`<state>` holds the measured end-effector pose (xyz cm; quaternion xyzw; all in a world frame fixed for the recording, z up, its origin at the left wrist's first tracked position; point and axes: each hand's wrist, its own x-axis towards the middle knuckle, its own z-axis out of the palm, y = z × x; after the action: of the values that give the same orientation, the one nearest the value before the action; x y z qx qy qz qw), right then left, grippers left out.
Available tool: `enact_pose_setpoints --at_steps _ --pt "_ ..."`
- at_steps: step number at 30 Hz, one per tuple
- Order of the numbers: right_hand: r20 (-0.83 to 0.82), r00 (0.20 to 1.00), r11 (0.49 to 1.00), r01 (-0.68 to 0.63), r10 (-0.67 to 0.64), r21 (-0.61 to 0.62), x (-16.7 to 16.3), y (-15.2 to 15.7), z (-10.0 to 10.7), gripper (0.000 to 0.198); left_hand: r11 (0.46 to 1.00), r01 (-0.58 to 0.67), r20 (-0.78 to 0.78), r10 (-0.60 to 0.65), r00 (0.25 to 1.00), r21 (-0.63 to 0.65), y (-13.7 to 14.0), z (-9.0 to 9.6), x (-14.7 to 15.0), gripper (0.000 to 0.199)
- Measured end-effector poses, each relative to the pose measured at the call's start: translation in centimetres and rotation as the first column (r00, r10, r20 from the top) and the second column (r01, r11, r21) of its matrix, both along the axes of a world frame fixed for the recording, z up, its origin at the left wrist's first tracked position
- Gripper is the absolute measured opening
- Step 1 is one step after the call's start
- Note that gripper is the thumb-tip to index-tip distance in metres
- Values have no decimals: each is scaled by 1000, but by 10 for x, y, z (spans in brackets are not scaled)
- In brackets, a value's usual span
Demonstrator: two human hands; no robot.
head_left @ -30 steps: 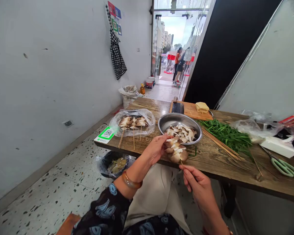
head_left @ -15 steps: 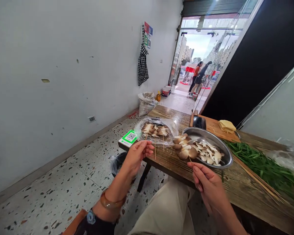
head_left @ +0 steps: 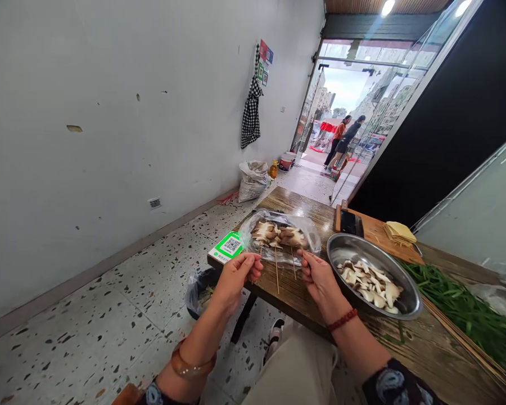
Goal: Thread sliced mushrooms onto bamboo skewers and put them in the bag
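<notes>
Skewered mushrooms point(head_left: 274, 232) lie side by side in a clear plastic bag point(head_left: 312, 228) spread open near the table's left end. Several thin wooden sticks point(head_left: 277, 275) point from them towards me. My left hand point(head_left: 241, 271) is closed, its thumb and fingertips pinched at the end of the leftmost stick. At the bag's right edge my right hand point(head_left: 319, 277) is closed on the stick of a mushroom skewer, the stick mostly hidden by the fingers. To its right stands a steel bowl point(head_left: 415, 298) with loose mushroom pieces point(head_left: 373, 284).
A green QR-code sign point(head_left: 230, 246) sits on the table point(head_left: 284, 197) corner. Behind the bowl are a cutting board point(head_left: 373, 239), a dark cleaver point(head_left: 351, 223) and yellow sheets point(head_left: 400, 232). Green leaves point(head_left: 464, 298) and bare sticks point(head_left: 459, 332) lie right. A lined bin point(head_left: 198, 292) stands below.
My right hand has carried its mushroom skewer left from the bowl's edge to the bag, where its mushrooms now lie beside the others. My left hand stays by the leftmost stick. The view has shifted slightly.
</notes>
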<state>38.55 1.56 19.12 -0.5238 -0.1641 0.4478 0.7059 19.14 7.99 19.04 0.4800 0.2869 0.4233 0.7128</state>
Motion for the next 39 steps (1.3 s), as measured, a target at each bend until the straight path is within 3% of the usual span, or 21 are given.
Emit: enact_pose_setpoints --at_steps 3,7,13,15,17,20,22,24,28,32,39 --pt "19 998 997 65 -64 -39 11 8 -16 18 1000 3 -33 -2 999 22 2 3 7 34" --pt "64 997 993 53 -46 -109 16 9 -30 17 993 43 -84 -33 996 111 -3 10 22 30" --pt "152 988 984 67 -42 -165 25 14 -34 24 956 140 -184 -93 979 259 -14 13 29 28" --pt "171 984 983 76 -48 -164 27 12 -36 23 918 154 -254 -61 965 366 -7 19 33 28" --pt "186 981 985 85 -56 -149 26 9 -36 20 829 153 -339 46 940 538 8 30 45 26" --pt "202 976 990 106 -85 -95 21 1 -34 17 589 187 -427 299 854 786 39 50 76 28" --pt "209 972 992 119 -107 -46 16 -4 -30 22 422 314 -501 465 730 850 59 60 103 39" --pt "212 970 993 119 -116 -1 12 -9 -26 30 342 462 -569 596 566 818 76 64 128 54" --pt "200 975 995 91 -99 49 6 -19 -19 37 338 531 -603 642 474 777 98 60 164 63" --pt "172 983 997 58 -68 59 5 -20 -15 38 365 563 -633 660 406 742 110 60 180 26" --pt "146 987 998 65 -67 20 11 7 -24 29 310 573 -597 683 421 759 111 72 188 27"
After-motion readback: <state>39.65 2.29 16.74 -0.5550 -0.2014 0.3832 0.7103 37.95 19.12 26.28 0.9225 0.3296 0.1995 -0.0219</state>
